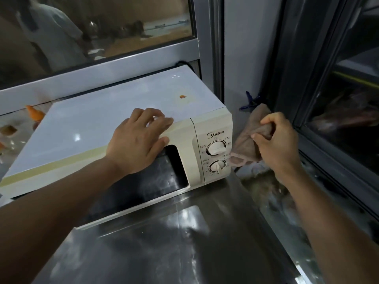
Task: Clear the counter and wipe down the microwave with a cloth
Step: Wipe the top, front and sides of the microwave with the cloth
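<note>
A cream microwave (86, 128) with a dark door window and two dials stands on the steel counter (164, 242). My left hand (139, 140) rests on its top front edge, fingers lying over the top and thumb at the door's upper edge. To the right of the microwave, my right hand (276, 144) grips a bunched tan cloth (248, 138). The cloth hangs against the microwave's right side, level with the dials.
A grey window frame (102, 66) runs behind the microwave, and a dark glass door (338, 119) stands at the right. A blue clip (251, 101) sits in the corner behind the cloth. Orange bits (34, 113) and small items lie at the far left.
</note>
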`<act>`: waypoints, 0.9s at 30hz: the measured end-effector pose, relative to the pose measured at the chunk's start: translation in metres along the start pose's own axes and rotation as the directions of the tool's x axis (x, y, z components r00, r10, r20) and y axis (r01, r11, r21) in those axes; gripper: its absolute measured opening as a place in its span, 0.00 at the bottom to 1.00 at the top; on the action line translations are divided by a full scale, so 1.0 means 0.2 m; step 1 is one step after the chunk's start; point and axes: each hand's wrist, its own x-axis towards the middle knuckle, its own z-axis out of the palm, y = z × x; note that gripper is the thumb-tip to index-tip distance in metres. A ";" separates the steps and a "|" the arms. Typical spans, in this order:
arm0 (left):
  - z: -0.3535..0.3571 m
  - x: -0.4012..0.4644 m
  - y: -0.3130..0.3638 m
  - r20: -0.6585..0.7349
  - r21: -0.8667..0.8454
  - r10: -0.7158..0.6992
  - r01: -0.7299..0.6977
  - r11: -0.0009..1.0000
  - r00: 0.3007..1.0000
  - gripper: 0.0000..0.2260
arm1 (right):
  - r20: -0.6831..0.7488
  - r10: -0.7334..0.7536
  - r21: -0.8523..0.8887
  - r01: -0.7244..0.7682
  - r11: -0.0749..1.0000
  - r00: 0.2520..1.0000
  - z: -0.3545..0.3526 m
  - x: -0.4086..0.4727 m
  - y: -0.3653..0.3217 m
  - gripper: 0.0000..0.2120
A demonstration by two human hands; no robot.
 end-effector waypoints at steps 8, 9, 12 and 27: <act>0.01 -0.01 0.00 -0.041 0.011 0.010 -0.010 1.000 0.999 0.19 | -0.159 -0.286 0.077 0.301 0.950 0.945 0.25 -0.18 -0.06 0.11; 0.01 -0.01 0.00 -0.047 0.011 0.011 -0.011 1.000 0.999 0.19 | -0.187 -0.291 0.062 0.307 0.950 0.938 0.29 -0.19 -0.03 0.10; 0.02 -0.01 0.00 -0.066 0.027 0.022 -0.020 0.999 0.998 0.18 | -0.232 -0.266 0.026 0.279 0.960 0.936 0.36 -0.22 0.06 0.09; 0.03 -0.01 -0.01 -0.088 0.027 0.032 -0.030 0.999 0.996 0.17 | -0.210 0.088 0.074 -0.073 0.995 0.974 0.41 -0.27 0.05 0.06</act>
